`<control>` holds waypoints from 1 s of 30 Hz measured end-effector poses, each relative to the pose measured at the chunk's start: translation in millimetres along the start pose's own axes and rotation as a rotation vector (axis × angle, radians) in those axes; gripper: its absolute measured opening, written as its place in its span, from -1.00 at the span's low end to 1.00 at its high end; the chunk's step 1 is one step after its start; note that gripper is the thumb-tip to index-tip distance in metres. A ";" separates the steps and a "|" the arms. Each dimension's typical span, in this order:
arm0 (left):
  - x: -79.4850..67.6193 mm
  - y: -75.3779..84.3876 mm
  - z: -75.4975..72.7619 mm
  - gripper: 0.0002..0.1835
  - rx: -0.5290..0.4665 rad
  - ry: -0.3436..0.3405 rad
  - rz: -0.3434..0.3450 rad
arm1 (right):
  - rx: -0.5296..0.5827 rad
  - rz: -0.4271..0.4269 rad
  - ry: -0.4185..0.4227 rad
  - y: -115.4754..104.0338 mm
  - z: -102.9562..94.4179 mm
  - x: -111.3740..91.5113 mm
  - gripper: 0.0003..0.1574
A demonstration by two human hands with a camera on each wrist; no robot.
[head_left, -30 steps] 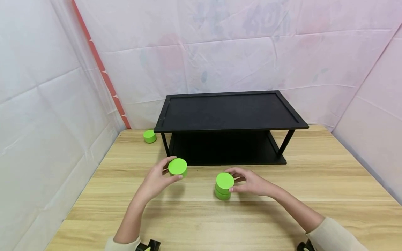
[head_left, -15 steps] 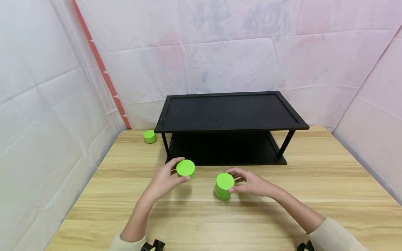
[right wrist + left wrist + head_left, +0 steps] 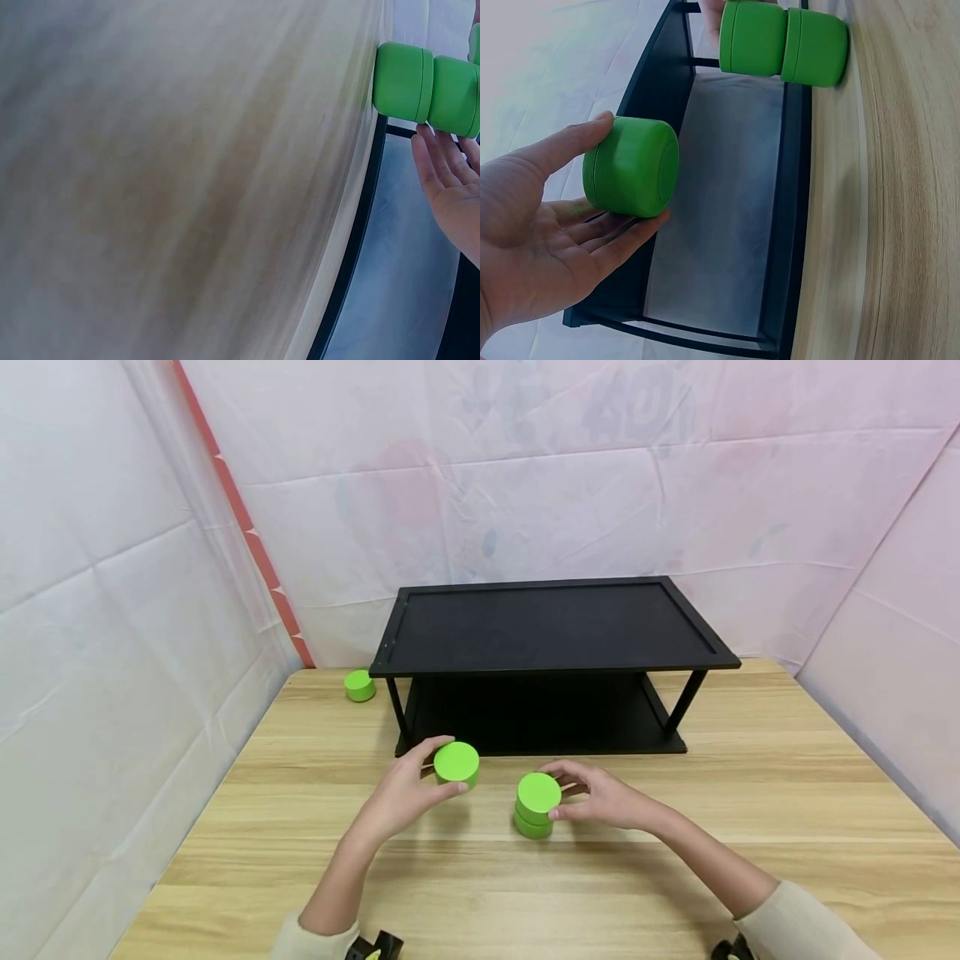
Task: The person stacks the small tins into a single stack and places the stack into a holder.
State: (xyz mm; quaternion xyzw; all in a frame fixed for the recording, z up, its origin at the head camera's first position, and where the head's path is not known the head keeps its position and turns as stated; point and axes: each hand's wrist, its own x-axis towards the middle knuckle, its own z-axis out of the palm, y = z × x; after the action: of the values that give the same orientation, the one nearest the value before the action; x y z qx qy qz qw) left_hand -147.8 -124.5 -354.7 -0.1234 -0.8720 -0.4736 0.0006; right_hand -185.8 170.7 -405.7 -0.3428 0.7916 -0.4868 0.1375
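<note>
My left hand (image 3: 405,789) pinches a small round green container (image 3: 457,762) between thumb and fingers. It is held above the table, apart from the stack; a lid seam shows on it in the left wrist view. To its right, two similar green containers stand stacked on the table. My right hand (image 3: 600,797) holds the upper container (image 3: 538,793) from the right, thumb in front and fingers behind. The lower container (image 3: 533,829) rests on the wood. In the right wrist view, fingertips (image 3: 421,139) touch the upper container's side.
A black two-tier rack (image 3: 551,627) stands at the back of the wooden table (image 3: 480,893). Left of it sits another green container (image 3: 360,686). Pale cloth walls (image 3: 525,502) enclose the table at the back and sides.
My left hand has moved right with its green container, closer to the stack. The right hand and the two stacked containers have stayed in place.
</note>
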 end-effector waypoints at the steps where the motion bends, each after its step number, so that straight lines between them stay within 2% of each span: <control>1: 0.1 0.4 0.3 -0.33 0.002 -0.003 0.001 | 0.000 0.000 0.000 0.1 0.0 0.0 -0.30; 18: 2.9 5.1 6.0 -0.32 0.026 -0.013 0.027 | 0.000 -0.004 0.004 -0.6 0.5 -0.1 -0.29; 30: 6.0 8.8 11.1 -0.33 0.011 -0.054 0.060 | -0.005 -0.007 0.001 0.8 0.1 0.6 -0.31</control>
State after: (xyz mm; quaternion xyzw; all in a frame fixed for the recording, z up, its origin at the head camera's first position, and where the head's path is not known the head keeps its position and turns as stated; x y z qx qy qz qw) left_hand -150.4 -109.5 -352.8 -0.1623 -0.8704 -0.4648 -0.0082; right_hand -186.5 170.4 -406.4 -0.3458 0.7916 -0.4854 0.1345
